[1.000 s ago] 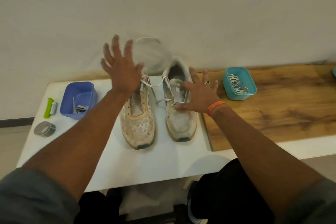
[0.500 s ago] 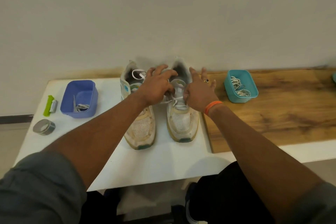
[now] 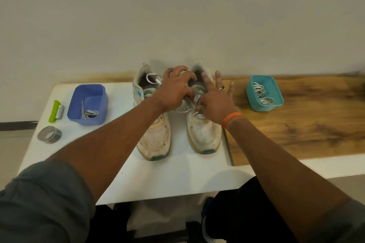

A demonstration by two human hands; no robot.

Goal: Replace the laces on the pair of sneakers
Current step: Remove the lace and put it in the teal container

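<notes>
Sneakers (image 3: 203, 134) between two tubs (image 3: 87, 104)

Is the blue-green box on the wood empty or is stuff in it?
Not empty. The teal plastic box on the wooden board holds a tangled pile of whitish laces.

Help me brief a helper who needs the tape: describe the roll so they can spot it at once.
Start at the white table and go to its left end, beyond the blue tub. The tape roll lies flat near the front left edge, below the green tool. It is the only round, grey ring there.
</notes>
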